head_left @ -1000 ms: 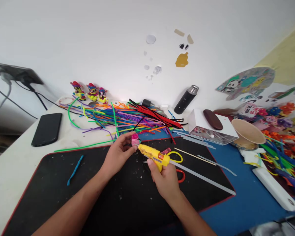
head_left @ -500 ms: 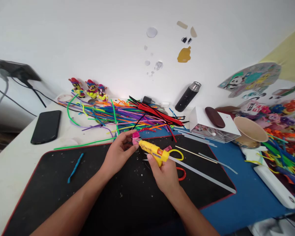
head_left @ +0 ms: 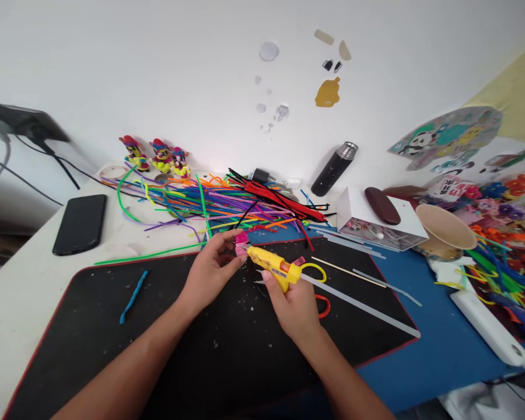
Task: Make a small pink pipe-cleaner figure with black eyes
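Between the fingertips of my left hand [head_left: 212, 265] is a small pink fuzzy piece [head_left: 241, 244], partly hidden by the fingers. My right hand [head_left: 295, 303] is wrapped round a yellow glue gun [head_left: 269, 262], its nozzle pointing left and touching or nearly touching the pink piece. A long translucent glue stick [head_left: 363, 306] sticks out of the gun's back end. Under the gun and right hand lie scissors with a yellow and a red handle loop [head_left: 322, 305]. A twisted blue pipe cleaner [head_left: 133, 296] rests on the black mat [head_left: 91, 344], left of my forearm.
Behind the mat lies a heap of coloured pipe cleaners [head_left: 227, 201]. Three small figures [head_left: 161, 154] stand against the wall, and a black phone [head_left: 81, 224] lies at left. A black flask [head_left: 335, 169], white box [head_left: 402, 216], beige bowl [head_left: 446, 227] and white power strip [head_left: 487, 326] are at right.
The view has shifted very slightly. Both hands keep their hold, and the glue gun's nozzle stays at the pink piece with barely any movement.
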Action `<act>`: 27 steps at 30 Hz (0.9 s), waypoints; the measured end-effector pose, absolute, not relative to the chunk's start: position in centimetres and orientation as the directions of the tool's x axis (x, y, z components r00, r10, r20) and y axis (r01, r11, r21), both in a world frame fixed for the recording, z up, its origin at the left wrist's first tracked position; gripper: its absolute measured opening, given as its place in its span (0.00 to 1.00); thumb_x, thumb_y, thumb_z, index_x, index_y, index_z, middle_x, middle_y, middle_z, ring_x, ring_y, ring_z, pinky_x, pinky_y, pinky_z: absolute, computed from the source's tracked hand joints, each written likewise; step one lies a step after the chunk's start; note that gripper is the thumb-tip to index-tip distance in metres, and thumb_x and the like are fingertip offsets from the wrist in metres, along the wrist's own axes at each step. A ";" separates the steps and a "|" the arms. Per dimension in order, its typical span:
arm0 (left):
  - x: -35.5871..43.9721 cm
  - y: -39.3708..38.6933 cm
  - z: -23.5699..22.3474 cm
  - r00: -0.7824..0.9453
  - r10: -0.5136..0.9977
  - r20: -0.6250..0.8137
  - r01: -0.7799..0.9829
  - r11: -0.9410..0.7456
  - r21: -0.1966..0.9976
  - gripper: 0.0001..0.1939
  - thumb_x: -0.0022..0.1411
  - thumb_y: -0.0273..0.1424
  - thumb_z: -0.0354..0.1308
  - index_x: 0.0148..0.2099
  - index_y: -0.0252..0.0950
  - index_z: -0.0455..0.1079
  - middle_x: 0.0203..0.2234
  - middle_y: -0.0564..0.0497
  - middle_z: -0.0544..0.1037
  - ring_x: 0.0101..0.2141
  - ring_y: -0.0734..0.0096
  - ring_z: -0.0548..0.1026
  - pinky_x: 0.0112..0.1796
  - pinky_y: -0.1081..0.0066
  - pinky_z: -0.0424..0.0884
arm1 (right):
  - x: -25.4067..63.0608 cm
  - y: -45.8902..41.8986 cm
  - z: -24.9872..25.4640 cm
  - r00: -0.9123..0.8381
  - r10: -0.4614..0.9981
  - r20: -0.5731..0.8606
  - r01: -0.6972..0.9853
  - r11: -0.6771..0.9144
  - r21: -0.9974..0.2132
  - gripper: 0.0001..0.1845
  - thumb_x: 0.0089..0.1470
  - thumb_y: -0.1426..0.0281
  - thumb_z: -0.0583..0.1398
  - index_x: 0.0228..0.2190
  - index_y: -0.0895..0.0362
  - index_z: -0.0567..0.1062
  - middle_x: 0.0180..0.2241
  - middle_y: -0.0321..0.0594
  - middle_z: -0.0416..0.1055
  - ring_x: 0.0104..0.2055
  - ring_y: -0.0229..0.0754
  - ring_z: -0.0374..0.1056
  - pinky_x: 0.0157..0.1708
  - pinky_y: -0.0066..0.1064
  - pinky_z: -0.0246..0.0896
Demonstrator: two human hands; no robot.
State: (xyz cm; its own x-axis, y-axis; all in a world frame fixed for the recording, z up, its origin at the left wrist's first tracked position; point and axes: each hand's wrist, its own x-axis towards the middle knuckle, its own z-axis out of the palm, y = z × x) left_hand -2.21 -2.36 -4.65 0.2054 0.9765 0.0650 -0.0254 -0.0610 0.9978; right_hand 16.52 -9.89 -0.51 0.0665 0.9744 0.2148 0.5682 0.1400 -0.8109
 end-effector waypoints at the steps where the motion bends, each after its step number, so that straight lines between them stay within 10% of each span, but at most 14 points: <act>1: -2.2 -2.4 -4.6 0.204 0.977 0.066 -0.024 -0.063 0.998 0.27 0.65 0.38 0.69 0.64 0.42 0.72 0.46 0.47 0.79 0.47 0.61 0.78 0.49 0.62 0.78 | 16.5 -9.9 -0.5 0.066 0.976 0.208 0.574 0.133 -0.808 0.16 0.69 0.60 0.59 0.45 0.54 0.84 0.41 0.45 0.86 0.44 0.52 0.83 0.45 0.35 0.76; 27: -2.2 -2.5 -4.3 0.222 0.973 0.061 -0.020 -0.058 0.998 0.27 0.65 0.37 0.69 0.64 0.43 0.72 0.47 0.47 0.79 0.47 0.61 0.78 0.49 0.62 0.78 | 16.6 -9.7 -0.9 0.094 0.977 0.189 0.595 0.097 -0.798 0.17 0.68 0.58 0.60 0.44 0.55 0.85 0.39 0.46 0.86 0.42 0.54 0.83 0.44 0.38 0.77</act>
State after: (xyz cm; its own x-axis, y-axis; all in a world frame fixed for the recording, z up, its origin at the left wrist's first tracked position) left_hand -2.22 -2.48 -4.33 0.2225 0.9730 0.0614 -0.0204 -0.0583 0.9981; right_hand 16.58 -9.66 -0.92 0.0939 0.9774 0.1893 0.5947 0.0974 -0.7980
